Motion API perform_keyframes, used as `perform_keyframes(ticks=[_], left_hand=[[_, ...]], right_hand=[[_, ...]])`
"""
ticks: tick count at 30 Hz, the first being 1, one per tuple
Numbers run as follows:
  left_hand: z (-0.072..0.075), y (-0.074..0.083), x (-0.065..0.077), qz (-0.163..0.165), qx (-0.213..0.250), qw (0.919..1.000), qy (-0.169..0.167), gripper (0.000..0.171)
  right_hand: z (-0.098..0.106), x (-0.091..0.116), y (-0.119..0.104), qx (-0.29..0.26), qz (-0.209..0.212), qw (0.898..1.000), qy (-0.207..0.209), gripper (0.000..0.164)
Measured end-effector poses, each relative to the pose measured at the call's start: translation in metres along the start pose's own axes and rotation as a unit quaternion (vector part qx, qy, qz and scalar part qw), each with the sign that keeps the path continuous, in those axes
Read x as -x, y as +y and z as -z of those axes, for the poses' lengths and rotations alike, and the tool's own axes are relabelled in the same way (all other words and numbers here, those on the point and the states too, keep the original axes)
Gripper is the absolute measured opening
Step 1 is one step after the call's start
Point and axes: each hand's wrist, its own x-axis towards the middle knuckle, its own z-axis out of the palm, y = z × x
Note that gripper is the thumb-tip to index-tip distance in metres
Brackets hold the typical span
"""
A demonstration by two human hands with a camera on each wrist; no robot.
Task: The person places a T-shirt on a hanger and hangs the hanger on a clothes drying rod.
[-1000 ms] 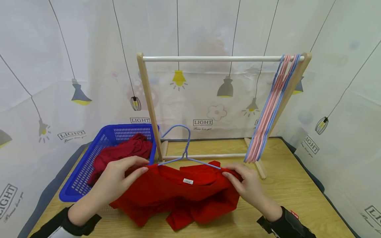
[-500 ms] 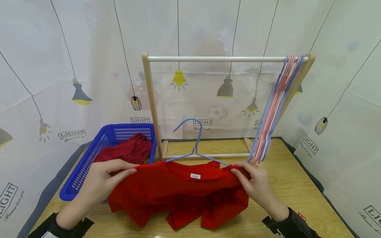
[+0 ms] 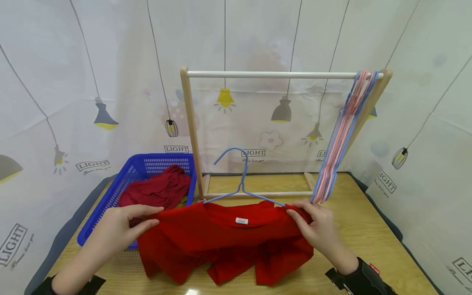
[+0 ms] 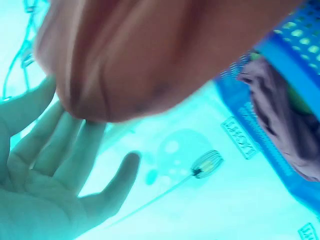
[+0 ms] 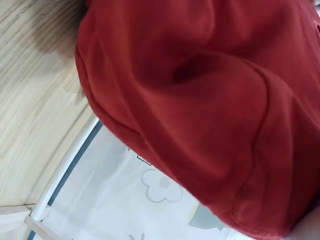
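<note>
A red shirt with a small white neck label hangs spread between both hands above the table. A blue hanger sits in its neckline, hook up and curving left; the arm ends are hidden under the cloth. My left hand pinches the left end of the shirt's shoulder between thumb and fingers. In the left wrist view the fingertips meet the edge of the cloth. The right shoulder is pinched by my right hand, close to the hanger's right arm. Red folds fill much of the right wrist view.
At the left stands a blue perforated basket with dark red cloth inside. A rack with a white rail rises behind the shirt. Several pink and blue hangers hang bunched at its right end.
My left hand has moved left and slightly down along the shoulder, and the shirt is stretched wider. The hanger and right hand have shifted right; the hanger's hook is higher.
</note>
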Motion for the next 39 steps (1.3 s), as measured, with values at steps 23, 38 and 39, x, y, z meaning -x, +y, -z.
perform_keyframes(ticks=[23,38,39], left_hand=[[-0.041,0.01,-0.012,-0.092,0.044,0.9907,0.09,0.031],[-0.031,-0.001,-0.015,-0.05,0.046,0.9941,0.084,0.03],[-0.031,-0.001,-0.015,-0.05,0.047,0.9943,0.082,0.03]], right_hand=[[-0.003,0.019,0.016,-0.115,-0.163,0.972,-0.125,0.046],[0.029,0.036,0.031,-0.192,-0.26,0.938,-0.124,0.021],[0.031,0.038,0.033,-0.19,-0.266,0.936,-0.126,0.019]])
